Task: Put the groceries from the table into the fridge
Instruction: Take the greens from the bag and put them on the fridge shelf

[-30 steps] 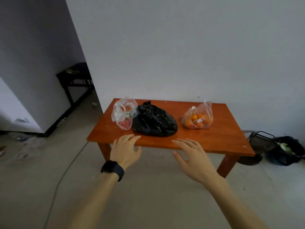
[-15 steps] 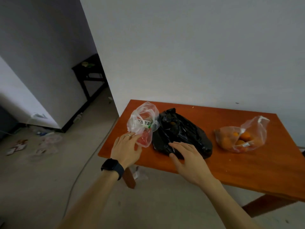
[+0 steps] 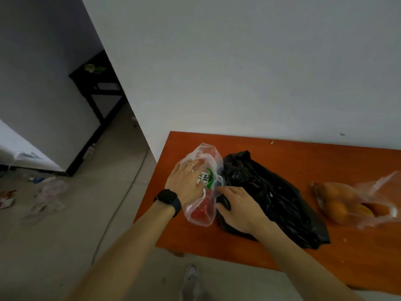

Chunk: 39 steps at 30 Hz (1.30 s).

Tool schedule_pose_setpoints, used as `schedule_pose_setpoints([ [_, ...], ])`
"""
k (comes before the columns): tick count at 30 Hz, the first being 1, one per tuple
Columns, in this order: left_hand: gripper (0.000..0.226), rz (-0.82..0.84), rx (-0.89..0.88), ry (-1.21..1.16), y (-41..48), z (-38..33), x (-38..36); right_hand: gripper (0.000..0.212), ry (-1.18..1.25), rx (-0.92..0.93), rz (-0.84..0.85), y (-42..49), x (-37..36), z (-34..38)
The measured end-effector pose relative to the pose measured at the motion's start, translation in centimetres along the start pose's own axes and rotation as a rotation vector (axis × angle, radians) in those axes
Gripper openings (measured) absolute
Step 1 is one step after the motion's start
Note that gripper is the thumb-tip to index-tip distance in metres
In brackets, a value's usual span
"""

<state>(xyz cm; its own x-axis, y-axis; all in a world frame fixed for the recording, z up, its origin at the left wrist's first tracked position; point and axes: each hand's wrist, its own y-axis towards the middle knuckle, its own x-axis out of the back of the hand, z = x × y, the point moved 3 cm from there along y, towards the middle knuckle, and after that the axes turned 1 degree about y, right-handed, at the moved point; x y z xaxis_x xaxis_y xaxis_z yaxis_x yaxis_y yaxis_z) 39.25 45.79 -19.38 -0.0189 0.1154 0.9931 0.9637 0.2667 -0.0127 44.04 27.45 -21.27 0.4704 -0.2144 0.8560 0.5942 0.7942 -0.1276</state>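
Pick-up step, we judged. Left hand (image 3: 186,183) lay spread on the clear bag (image 3: 201,211); right hand (image 3: 238,209) curled round the black bag (image 3: 271,196), both bags on the tabletop (image 3: 282,153). Next: close left grip, lift.

Blurred fruit bag (image 3: 347,205), edge-cropped table (image 3: 282,153)

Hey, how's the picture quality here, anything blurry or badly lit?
Head view: dim, flat light, no strong glare. Head view: the bag of oranges at the right edge is smeared by motion blur; left hand, right hand and the black bag look fairly sharp. Head view: wide-angle lens leans the wall corner.
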Motion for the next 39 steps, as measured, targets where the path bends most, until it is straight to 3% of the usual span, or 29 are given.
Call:
schedule_pose_setpoints([
  [4, 0.051, 0.149, -0.156, 0.094, 6.3, 2.8, -2.9, 0.049, -0.016, -0.052, -0.006, 8.5, -1.2, -0.3],
  [7, 0.057, 0.248, -0.174, 0.069, 9.5, 5.5, -5.6, 0.052, -0.074, -0.042, 0.023, 14.5, -3.1, -0.5],
  [13, 0.101, 0.563, -0.116, 0.263, 12.0, 13.6, -11.2, 0.096, -0.261, -0.197, 0.345, 22.4, -8.0, -3.7],
  [16, 0.117, 0.596, -0.129, 0.328, 12.4, 16.8, -13.7, 0.102, -0.353, -0.218, 0.399, 24.0, -9.3, -5.6],
  [22, 0.098, 0.641, -0.139, 0.312, 14.0, 20.1, -15.3, 0.091, -0.471, -0.161, 0.405, 25.6, -11.1, -6.2],
  [24, 0.095, 0.639, -0.132, 0.217, 14.2, 20.2, -15.8, 0.085, -0.515, -0.201, 0.378, 25.9, -11.7, -5.9],
  [29, 0.087, 0.651, 0.008, -0.177, 14.4, 19.7, -16.0, 0.093, -0.659, -0.315, 0.458, 26.8, -13.1, -3.5],
  [31, 0.083, 0.653, 0.016, -0.197, 14.7, 19.8, -15.9, 0.092, -0.637, -0.361, 0.469, 27.5, -13.2, -2.6],
  [35, 0.066, 0.65, 0.045, -0.227, 14.9, 20.0, -15.7, 0.061, -0.635, -0.289, 0.388, 28.0, -12.9, -1.9],
  [37, 0.059, 0.627, 0.088, -0.243, 14.9, 20.1, -15.6, 0.07, -0.576, -0.276, 0.383, 27.7, -13.1, -2.2],
  [39, 0.067, 0.613, 0.048, -0.131, 14.9, 20.2, -15.5, 0.078, -0.465, -0.314, 0.413, 27.4, -13.0, -2.5],
])
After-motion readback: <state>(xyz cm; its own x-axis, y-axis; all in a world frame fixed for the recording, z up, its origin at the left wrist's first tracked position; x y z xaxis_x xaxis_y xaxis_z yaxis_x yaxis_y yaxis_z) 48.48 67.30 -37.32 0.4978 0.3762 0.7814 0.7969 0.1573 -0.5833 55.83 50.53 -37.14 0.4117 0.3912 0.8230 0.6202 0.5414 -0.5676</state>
